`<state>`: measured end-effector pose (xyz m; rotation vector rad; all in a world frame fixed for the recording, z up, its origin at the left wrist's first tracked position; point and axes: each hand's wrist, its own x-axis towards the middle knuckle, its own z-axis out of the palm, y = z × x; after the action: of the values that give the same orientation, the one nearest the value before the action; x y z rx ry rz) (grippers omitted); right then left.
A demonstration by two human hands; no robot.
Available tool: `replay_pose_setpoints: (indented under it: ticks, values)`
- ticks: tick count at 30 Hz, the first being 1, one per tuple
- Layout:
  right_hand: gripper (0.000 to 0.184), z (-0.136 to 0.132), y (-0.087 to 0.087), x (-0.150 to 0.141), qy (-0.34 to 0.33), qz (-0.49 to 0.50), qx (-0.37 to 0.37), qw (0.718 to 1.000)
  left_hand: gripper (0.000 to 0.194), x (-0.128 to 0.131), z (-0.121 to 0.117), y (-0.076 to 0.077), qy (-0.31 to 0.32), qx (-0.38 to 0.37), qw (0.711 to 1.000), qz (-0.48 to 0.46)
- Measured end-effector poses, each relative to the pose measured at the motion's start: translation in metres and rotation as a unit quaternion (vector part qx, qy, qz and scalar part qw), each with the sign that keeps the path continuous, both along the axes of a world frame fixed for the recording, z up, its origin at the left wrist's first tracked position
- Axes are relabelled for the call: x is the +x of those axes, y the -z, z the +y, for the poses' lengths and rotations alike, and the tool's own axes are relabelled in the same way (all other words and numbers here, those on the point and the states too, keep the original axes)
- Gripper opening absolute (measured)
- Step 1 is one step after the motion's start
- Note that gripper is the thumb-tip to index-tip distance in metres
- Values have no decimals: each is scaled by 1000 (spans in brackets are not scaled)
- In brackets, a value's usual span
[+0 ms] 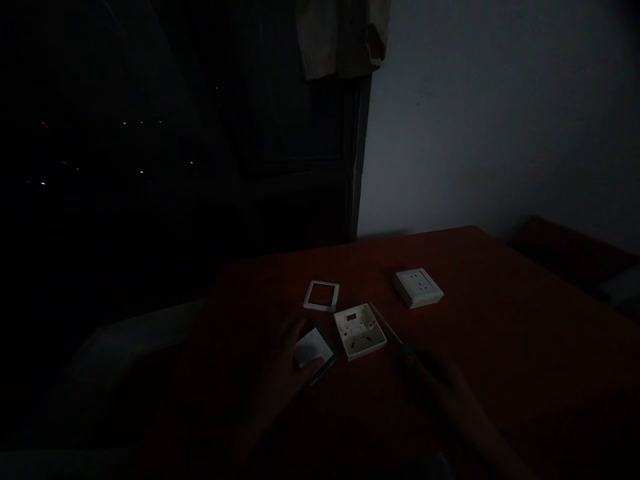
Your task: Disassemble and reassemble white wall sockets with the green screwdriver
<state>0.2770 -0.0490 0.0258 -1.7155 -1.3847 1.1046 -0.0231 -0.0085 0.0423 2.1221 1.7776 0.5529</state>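
The left hand is holding a flat, dark-edged square panel between spread thumb and fingers, beside a hollow white box on the reddish table, while the right hand, fingers curled, is clasping a green-handled, slim-shafted screwdriver.

Open box, frame: smooth plastic; screwdriver shaft: metal; wall: matt.

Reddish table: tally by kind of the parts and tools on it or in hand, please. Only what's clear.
White square frame: 1
Open white box: 1
White socket unit: 1
White-faced panel, in the left hand: 1
Screwdriver, in the right hand: 1
Total: 5
Too dark to rule out small loose parts.
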Motion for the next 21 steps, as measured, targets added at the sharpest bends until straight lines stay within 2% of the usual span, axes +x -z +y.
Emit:
replay_pose_setpoints:
  ticks: [3, 7, 12, 16, 21]
  values:
    - [54, 1, 0, -4, -9, 5, -8, 1000, 76, 11, -14, 7, 8, -21, 999, 24]
    - [53, 3, -4, -9, -20, 8, -12, 1000, 69, 14, -15, 8, 13, -17, 999, 44]
    - [51, 5, -3, -13, -25, 24, -9, 999, 66, 12, -10, 12, 56, 8, 998, 8]
    - [51, 6, 1, -14, -36, 21, -4, 999, 68, 11, -7, 14, 65, 3, 998, -16]
    - [49, 1, -3, -13, -67, -29, -13, 997, 69, 8, -7, 10, 86, -21, 996, -34]
